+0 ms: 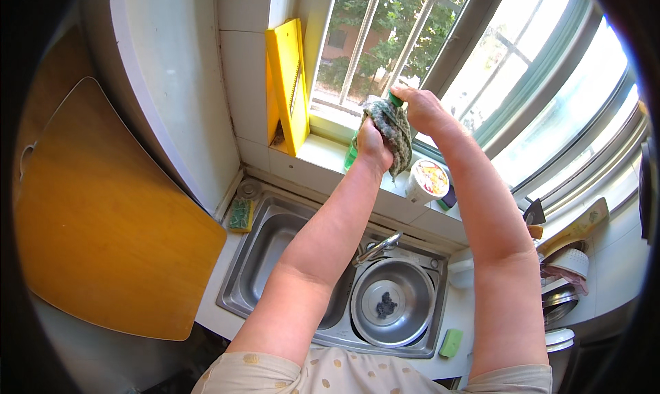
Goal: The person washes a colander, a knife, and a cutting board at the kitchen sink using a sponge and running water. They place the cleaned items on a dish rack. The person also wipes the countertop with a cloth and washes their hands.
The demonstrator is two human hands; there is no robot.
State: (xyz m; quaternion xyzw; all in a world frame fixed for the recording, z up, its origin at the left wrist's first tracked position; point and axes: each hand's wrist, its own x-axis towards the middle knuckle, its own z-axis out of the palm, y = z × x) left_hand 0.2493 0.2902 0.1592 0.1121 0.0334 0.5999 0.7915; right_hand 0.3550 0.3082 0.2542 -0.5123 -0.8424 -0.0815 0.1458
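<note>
My left hand [372, 145] holds a rumpled grey-green knitted cloth [393, 131] up at the window sill. Just beyond it, the fingers of my right hand [423, 110] are on a green top [396, 99], which appears to belong to the bottle behind the cloth. Part of that green bottle [350, 156] shows to the left of my left hand; the cloth hides most of it. A white tub with a printed lid [432, 177] stands on the sill close by, below my right wrist.
Below lies a double steel sink [330, 338] with a faucet [379, 248]. A steel basin [418, 319] in its right bowl holds a dark scrap [385, 305]. Sponges lie left [241, 215] and right [451, 342]. A yellow grater [290, 90] leans at the window; a wooden board [118, 224] stands left.
</note>
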